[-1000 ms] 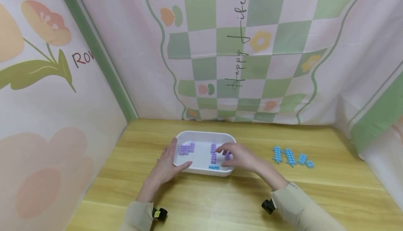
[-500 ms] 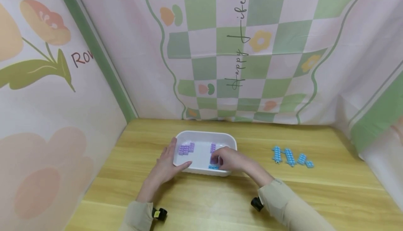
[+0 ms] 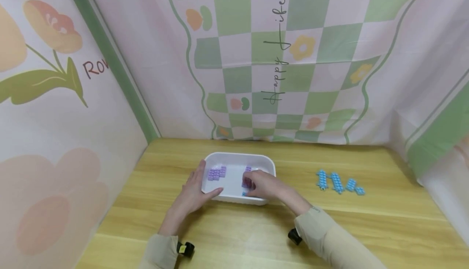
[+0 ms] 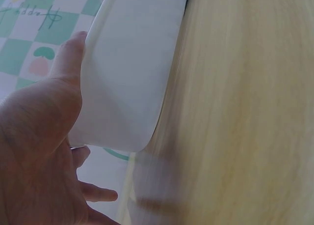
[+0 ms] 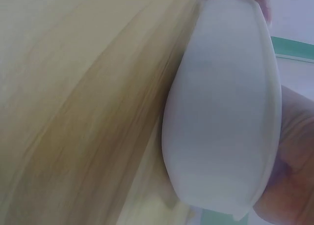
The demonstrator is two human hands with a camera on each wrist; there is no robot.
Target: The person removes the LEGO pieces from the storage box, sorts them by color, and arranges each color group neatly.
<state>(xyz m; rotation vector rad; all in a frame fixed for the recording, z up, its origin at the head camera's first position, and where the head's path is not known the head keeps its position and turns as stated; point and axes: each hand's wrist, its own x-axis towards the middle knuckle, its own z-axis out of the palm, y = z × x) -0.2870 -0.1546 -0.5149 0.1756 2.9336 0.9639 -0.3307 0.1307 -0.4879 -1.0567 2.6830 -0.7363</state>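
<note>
In the head view a white plastic tray stands on the table. My left hand rests against its left end, thumb lying over the front rim and fingers along the side. The left wrist view has that hand at the tray's corner, fingers spread. Reaching over the right rim, my right hand pinches a purple toy brick, which its fingers partly hide. Behind it shows the top of another purple brick. A blue brick peeks out beneath the thumb. Several purple bricks sit together at the left.
Right of the tray, several blue studded pieces lie in a row on the wooden table, among them a long piece and a small one. A printed curtain hangs behind the table's back edge.
My right hand has moved left inside the tray, from the right end to the purple bricks, and its fingers have closed on one, shifting it slightly left. My left hand stays put.
</note>
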